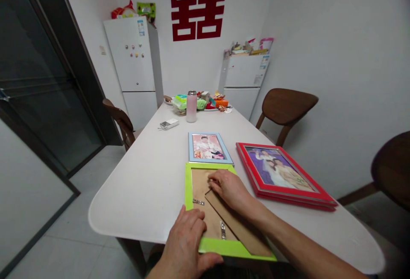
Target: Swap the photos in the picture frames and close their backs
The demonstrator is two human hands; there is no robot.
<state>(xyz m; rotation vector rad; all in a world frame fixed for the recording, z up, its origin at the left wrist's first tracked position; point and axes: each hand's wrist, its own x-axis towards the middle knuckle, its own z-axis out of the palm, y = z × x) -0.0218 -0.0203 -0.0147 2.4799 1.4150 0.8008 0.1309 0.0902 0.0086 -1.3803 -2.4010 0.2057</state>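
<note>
A lime-green picture frame [189, 185] lies face down at the near edge of the white table [144, 176], its brown backing board and stand leg showing. My left hand [187, 245] presses on the frame's near left corner, fingers curled by a metal clip. My right hand [229, 189] rests on the backing near the far edge, fingers bent over it. Behind the green frame lies a light-blue frame [209, 147] holding a photo. To the right, red frames [282, 174] lie stacked, photo side up.
A pink-and-white bottle [191, 106], a small silver device [169, 124] and a heap of packets [205, 101] sit at the table's far end. Brown chairs stand left [120, 121], right [285, 108] and far right [392, 168]. Two white fridges [134, 65] stand against the wall.
</note>
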